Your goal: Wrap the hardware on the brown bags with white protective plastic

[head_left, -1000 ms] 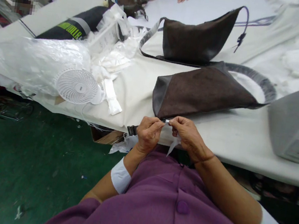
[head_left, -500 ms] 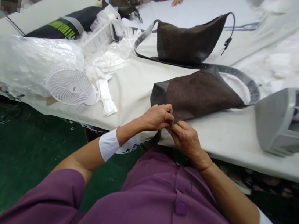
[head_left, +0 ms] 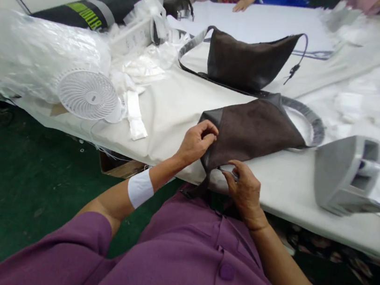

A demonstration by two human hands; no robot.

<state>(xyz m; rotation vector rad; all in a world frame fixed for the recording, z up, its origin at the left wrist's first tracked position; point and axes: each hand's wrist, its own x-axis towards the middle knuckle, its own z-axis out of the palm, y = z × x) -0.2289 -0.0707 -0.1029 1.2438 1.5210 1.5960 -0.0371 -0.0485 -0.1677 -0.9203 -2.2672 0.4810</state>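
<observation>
A dark brown shoulder bag (head_left: 257, 128) with smooth leather ends lies on the near part of the table. At its left end, above the leather panel, my left hand (head_left: 195, 142) is closed in a pinch; whatever its fingertips may hold is too small to make out. My right hand (head_left: 245, 188) is by the bag's lower left corner, thumb and fingers closed on a small dark object with a thin tip (head_left: 230, 172). From that corner the strap (head_left: 201, 189) hangs over the table edge. A second brown bag (head_left: 247, 58) stands just behind the first.
To the left are a white fan (head_left: 88, 95), clear plastic wrapping (head_left: 44, 46) and a dark roll with green lettering (head_left: 88, 10). On the right sits a grey, slotted device (head_left: 346, 176). Across the white-covered table (head_left: 166, 111), a person's hand (head_left: 243, 4) rests on white sheets.
My hands have moved apart: the left up onto the bag's end, the right slightly down and right, showing the small object in its fingers. The view has shifted, too.
</observation>
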